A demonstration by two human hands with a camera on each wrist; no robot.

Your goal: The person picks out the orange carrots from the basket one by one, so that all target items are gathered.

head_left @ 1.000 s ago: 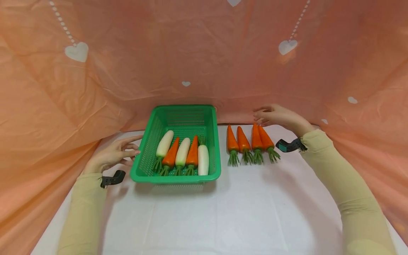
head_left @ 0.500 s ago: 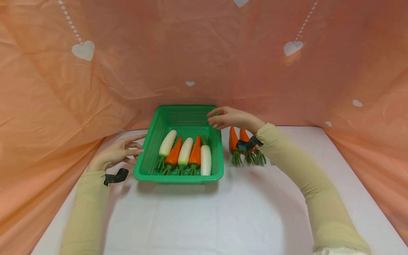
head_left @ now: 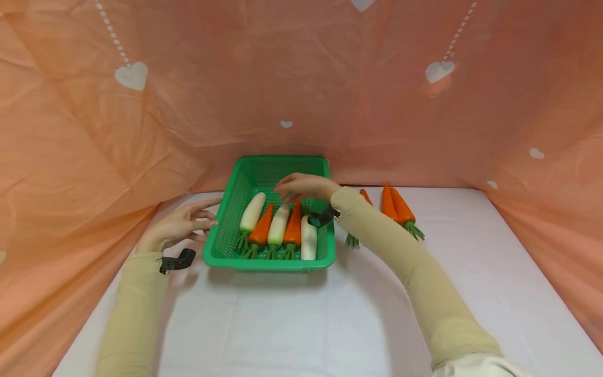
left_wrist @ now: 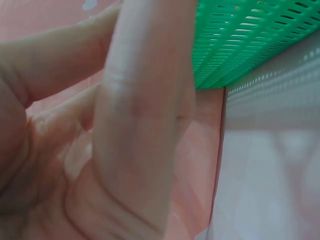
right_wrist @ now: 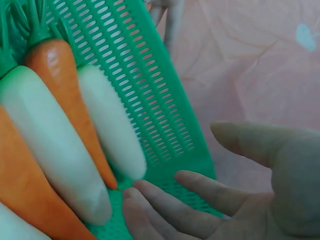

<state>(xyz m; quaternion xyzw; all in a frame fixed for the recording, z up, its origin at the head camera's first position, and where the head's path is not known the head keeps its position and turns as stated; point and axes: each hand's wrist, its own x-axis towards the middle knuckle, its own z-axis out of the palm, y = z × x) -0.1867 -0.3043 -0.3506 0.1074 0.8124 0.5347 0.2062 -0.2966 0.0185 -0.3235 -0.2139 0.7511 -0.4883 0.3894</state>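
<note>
A green basket (head_left: 268, 264) on the table holds white radishes (head_left: 252, 212) and two carrots (head_left: 260, 230), side by side. My left hand (head_left: 181, 224) is at the basket's left side, fingertips at the rim and holding nothing; the left wrist view shows its fingers beside the green wall (left_wrist: 235, 45). My right hand (head_left: 303, 187) hovers over the basket, above the tips of the middle radish and right carrot. The right wrist view shows that hand (right_wrist: 220, 200) empty, fingers loosely extended near a white radish's tip (right_wrist: 117, 130).
More carrots (head_left: 402, 209) lie on the white table (head_left: 292, 324) to the right of the basket, partly hidden behind my right forearm. An orange cloth (head_left: 226, 78) with white hearts hangs behind and at both sides.
My right hand has moved left from above the loose carrots, across the basket's right rim, to over the vegetables inside. The left hand stays at the rim. The head view has shifted slightly.
</note>
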